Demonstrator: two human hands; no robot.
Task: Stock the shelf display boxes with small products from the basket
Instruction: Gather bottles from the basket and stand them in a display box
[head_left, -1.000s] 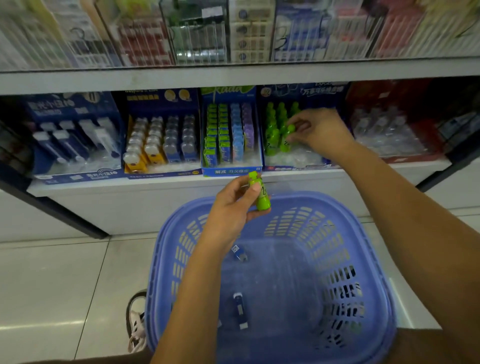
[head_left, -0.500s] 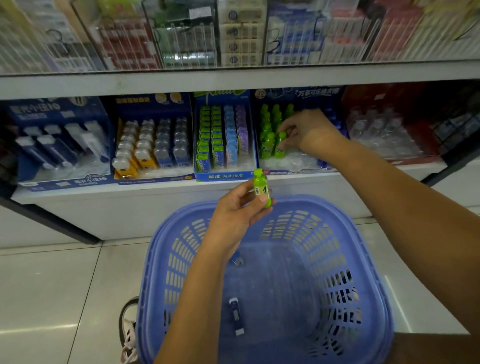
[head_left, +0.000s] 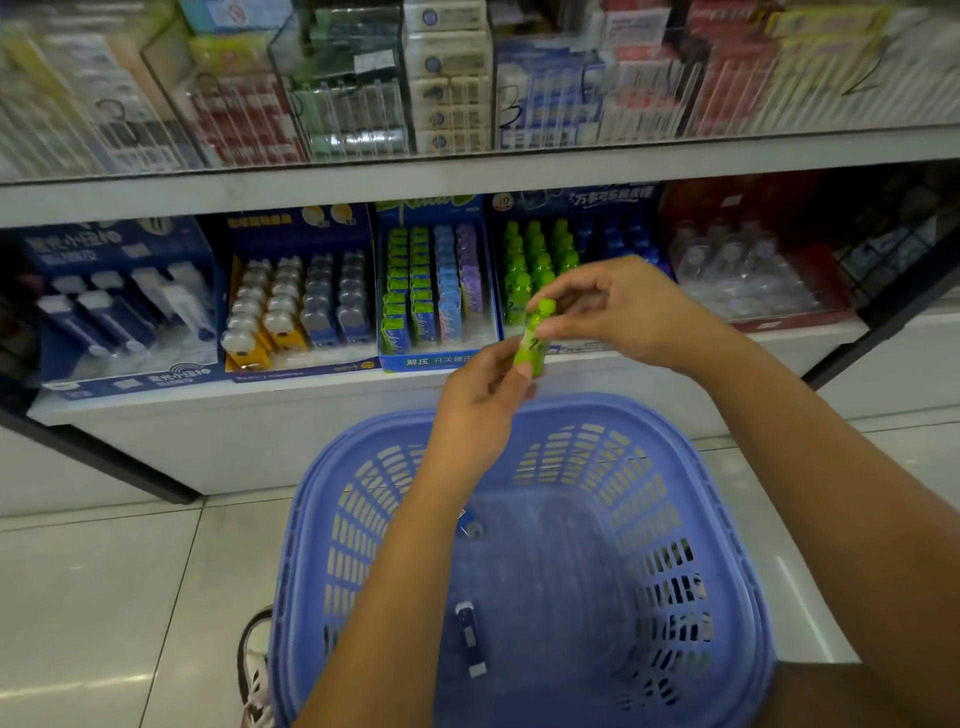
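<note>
A small green bottle-shaped product (head_left: 534, 340) stands upright between my two hands, above the far rim of the blue basket (head_left: 727, 545). My left hand (head_left: 480, 405) holds its lower half with thumb and fingers. My right hand (head_left: 618, 312) pinches its cap end from the right. Behind them, a blue display box (head_left: 576, 208) on the lower shelf holds rows of the same green bottles (head_left: 537, 254) and some blue ones. Two small blue-and-white products (head_left: 470, 644) lie on the basket floor.
Other display boxes fill the lower shelf: green, blue and purple packs (head_left: 434, 291), grey and yellow items (head_left: 298, 306), white tubes (head_left: 124, 306), clear bottles in a red box (head_left: 748, 275). An upper shelf (head_left: 467, 171) overhangs. A shoe (head_left: 257, 675) shows on the tiled floor.
My right hand has come back from the green bottle box to the bottle in my left hand and pinches its top. My left hand has lifted the bottle slightly.
</note>
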